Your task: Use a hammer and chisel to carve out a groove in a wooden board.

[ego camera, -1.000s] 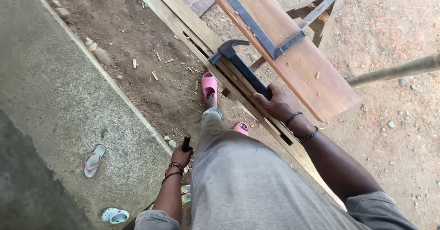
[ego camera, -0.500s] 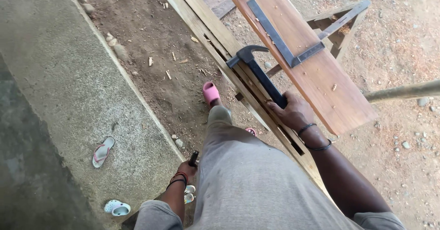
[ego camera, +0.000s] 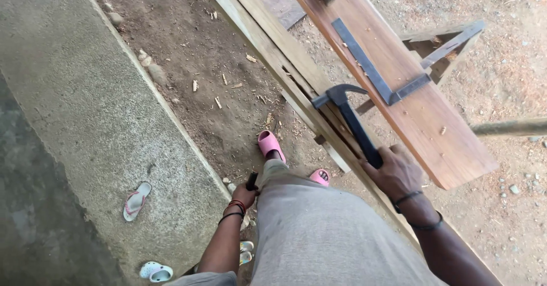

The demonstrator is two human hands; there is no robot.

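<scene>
**Hammer gripped, carried along the planks**

Concrete slab (ego camera: 74,92) at left, dirt strip w/ wood chips beside it. Long planks (ego camera: 273,52) are laid on the ground; a reddish board (ego camera: 433,126) w/ a steel square (ego camera: 370,69) on it is seen on the bench. Hammer (ego camera: 347,112) is held over the planks, R hand (ego camera: 396,172) clamped on its handle end. L hand (ego camera: 245,193) is closed on a small dark tool (ego camera: 251,180), kind not clear. Step judged: tools being carried into position. Next move calls for footing set and hammer head lined up before any strike.
</scene>
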